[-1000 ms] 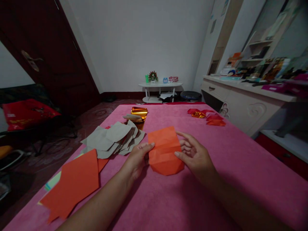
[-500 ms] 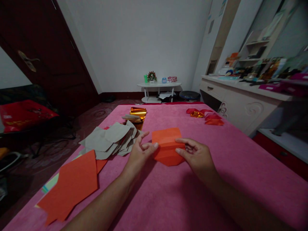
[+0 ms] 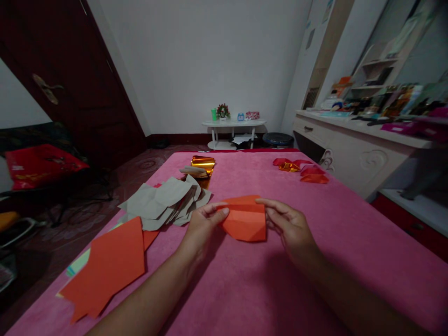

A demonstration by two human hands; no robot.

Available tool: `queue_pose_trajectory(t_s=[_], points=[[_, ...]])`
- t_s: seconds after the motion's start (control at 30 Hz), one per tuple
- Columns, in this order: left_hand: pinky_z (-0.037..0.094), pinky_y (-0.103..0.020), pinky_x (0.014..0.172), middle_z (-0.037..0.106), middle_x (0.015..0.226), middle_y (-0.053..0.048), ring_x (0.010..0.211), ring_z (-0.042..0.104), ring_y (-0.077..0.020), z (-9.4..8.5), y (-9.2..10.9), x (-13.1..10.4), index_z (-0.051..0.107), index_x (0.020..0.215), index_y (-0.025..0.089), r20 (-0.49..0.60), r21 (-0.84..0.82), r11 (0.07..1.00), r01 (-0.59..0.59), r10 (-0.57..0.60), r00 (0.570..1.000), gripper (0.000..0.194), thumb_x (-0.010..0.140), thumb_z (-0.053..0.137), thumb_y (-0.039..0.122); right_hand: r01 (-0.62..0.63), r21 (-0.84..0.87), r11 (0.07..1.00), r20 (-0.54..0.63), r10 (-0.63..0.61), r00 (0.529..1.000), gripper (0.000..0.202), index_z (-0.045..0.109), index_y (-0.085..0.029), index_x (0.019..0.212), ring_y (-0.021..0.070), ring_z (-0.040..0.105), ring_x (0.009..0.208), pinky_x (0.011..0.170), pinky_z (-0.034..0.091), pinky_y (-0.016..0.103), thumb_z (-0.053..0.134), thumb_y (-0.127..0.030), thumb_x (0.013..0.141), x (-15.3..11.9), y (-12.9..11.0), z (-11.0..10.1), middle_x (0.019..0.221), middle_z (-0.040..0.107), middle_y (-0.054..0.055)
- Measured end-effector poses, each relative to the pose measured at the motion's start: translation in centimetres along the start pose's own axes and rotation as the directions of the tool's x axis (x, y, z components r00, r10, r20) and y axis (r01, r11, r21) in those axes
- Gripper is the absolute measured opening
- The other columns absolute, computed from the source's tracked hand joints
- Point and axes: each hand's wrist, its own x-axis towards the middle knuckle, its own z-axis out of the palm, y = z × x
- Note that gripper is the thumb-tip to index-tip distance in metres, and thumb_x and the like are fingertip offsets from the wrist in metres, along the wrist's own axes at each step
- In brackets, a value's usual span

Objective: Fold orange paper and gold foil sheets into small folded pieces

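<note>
Between my hands, above the pink cloth (image 3: 238, 298), is a creased sheet of orange paper (image 3: 245, 221) with angled lower corners. My left hand (image 3: 206, 226) pinches its left edge between thumb and fingers. On the opposite side my right hand (image 3: 285, 221) grips the upper right edge, its index finger along the top and its thumb partly behind the paper. Larger cut orange sheets (image 3: 108, 266) lie to the left of my left forearm. Just beyond them sits a loose pile of greyish paper pieces (image 3: 157, 200).
Shiny gold foil (image 3: 203, 164) lies at the far left of the cloth. Folded red, gold and orange paper pieces (image 3: 313, 174) rest at the far right. A white side table (image 3: 234, 123) stands against the wall, and a white dresser (image 3: 350, 135) flanks the right side.
The top part of the orange paper has tilted down at its crease, so it looks shorter. My left fingers have closed onto its edge, and my right fingers have shifted up slightly.
</note>
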Motion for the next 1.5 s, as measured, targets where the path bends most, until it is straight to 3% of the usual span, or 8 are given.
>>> queue_pose_trajectory(t_s=[0.13,0.27,0.5,0.73,0.97,1.27,1.4,1.5], points=[[0.052,-0.026,0.070,0.072,0.083,-0.011,0.072,0.067,-0.0162,0.1,0.6,-0.2,0.069,0.088,0.008,0.031,-0.040,0.990,0.132,-0.131,0.991,0.023,0.069,0.075,0.020,0.044,-0.044,0.998,0.005,-0.044,0.999,0.034,0.067,-0.020,0.111,0.0168,0.066,0.079,0.071,0.053,0.028,0.064,-0.024,0.077,0.2,0.3,-0.2,0.093,0.071,0.006],[0.053,-0.024,0.064,0.071,0.078,-0.009,0.064,0.066,-0.0145,0.3,0.7,-0.4,0.068,0.087,0.008,0.011,-0.002,0.992,0.129,-0.129,0.992,0.022,0.068,0.075,0.017,0.144,-0.197,0.970,0.058,-0.135,0.989,0.050,0.060,-0.026,0.124,0.0174,0.066,0.086,0.074,0.053,0.028,0.064,-0.015,0.075,-0.1,0.1,0.0,0.108,0.069,0.005],[0.052,-0.024,0.066,0.072,0.074,-0.008,0.064,0.066,-0.0152,0.6,0.6,-0.6,0.070,0.083,0.010,0.017,-0.031,0.992,0.118,-0.118,0.993,0.020,0.064,0.076,0.014,0.402,-0.373,0.836,0.175,-0.363,0.915,0.028,0.075,-0.025,0.093,0.0176,0.066,0.081,0.070,0.053,0.027,0.055,-0.011,0.080,-0.3,-0.4,0.0,0.087,0.071,0.004],[0.050,-0.021,0.064,0.073,0.080,-0.011,0.069,0.066,-0.0143,1.2,1.0,-1.0,0.073,0.079,0.008,0.152,-0.037,0.999,0.011,-0.005,0.988,0.025,0.078,0.067,0.032,0.191,-0.225,0.956,-0.027,-0.202,0.979,0.015,0.070,-0.016,0.074,0.0110,0.060,0.055,0.048,0.050,0.022,0.065,-0.029,0.080,-0.3,-0.2,0.3,0.084,0.064,0.005],[0.051,-0.025,0.064,0.072,0.085,-0.015,0.069,0.066,-0.0164,1.1,0.4,-1.2,0.072,0.082,0.006,0.159,-0.003,0.999,0.037,-0.036,0.987,0.046,0.082,0.059,0.050,0.182,-0.165,0.969,-0.126,-0.204,0.971,0.007,0.070,-0.018,0.079,0.0133,0.063,0.066,0.060,0.051,0.022,0.071,-0.024,0.074,-0.3,0.1,0.2,0.076,0.065,0.002],[0.046,-0.020,0.062,0.068,0.068,-0.002,0.061,0.061,-0.0097,0.7,-0.2,-1.1,0.069,0.074,0.012,0.103,0.017,0.983,0.181,-0.182,0.978,0.025,0.055,0.084,0.017,0.342,-0.107,0.934,-0.057,-0.349,0.936,0.013,0.070,-0.021,0.072,0.0166,0.065,0.083,0.074,0.050,0.024,0.075,-0.011,0.064,-0.3,-0.2,0.2,0.088,0.068,0.003],[0.043,-0.019,0.060,0.066,0.065,0.000,0.059,0.058,-0.0083,0.8,-0.2,-0.9,0.066,0.066,0.012,0.029,0.039,0.999,0.032,-0.033,0.999,0.020,0.054,0.082,0.014,0.189,0.065,0.980,-0.187,-0.174,0.967,0.014,0.063,-0.023,0.086,0.0204,0.065,0.092,0.080,0.050,0.031,0.069,-0.024,0.074,-0.3,-0.2,0.3,0.098,0.069,0.005],[0.038,-0.017,0.053,0.064,0.060,0.001,0.053,0.053,-0.0064,0.7,-0.4,-0.7,0.066,0.064,0.013,-0.040,0.148,0.985,-0.091,0.098,0.994,0.015,0.057,0.079,0.015,0.042,0.222,0.974,-0.172,-0.003,0.985,0.027,0.058,-0.023,0.097,0.0229,0.067,0.085,0.072,0.052,0.035,0.055,-0.046,0.084,-0.3,-0.2,0.6,0.097,0.069,0.009]])
